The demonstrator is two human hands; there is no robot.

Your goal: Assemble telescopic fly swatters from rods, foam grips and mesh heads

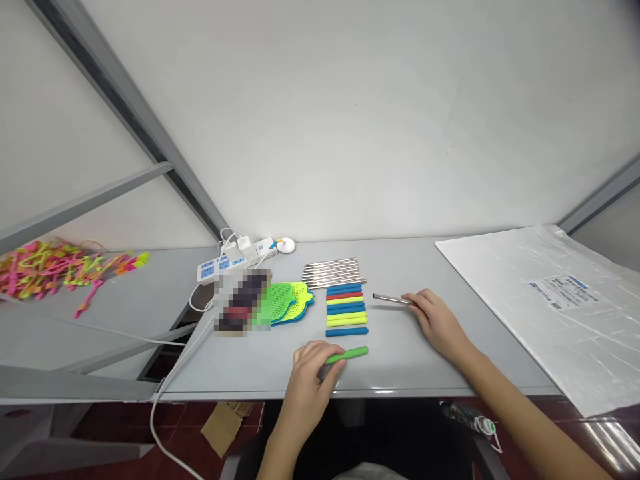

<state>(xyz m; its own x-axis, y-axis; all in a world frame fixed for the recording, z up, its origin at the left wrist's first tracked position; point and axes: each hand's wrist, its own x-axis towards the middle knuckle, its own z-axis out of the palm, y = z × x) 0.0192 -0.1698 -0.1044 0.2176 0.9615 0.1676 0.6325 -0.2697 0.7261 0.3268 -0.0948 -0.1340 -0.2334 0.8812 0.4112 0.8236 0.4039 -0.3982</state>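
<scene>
My left hand [313,370] pinches a green plastic handle [356,353] near the table's front edge. The handle lies almost level, its free end toward the right. My right hand [434,320] grips one end of a thin metal tube [390,299], whose open end points left. Between the hands and farther back lies a column of blue, red and yellow handles [346,310]. One blue handle [347,331] lies slightly apart at its near end. Behind them is a row of metal tubes [333,272]. Left of the handles are perforated fly swatter heads [301,293] in yellow, green and blue.
A power strip [207,270] with white plugs and cables stands at the back left, beside a round white device [286,245]. A pixelated patch hides something left of the swatter heads. White wrapped sheeting [590,333] covers the right side. Colourful strips [45,270] are piled far left.
</scene>
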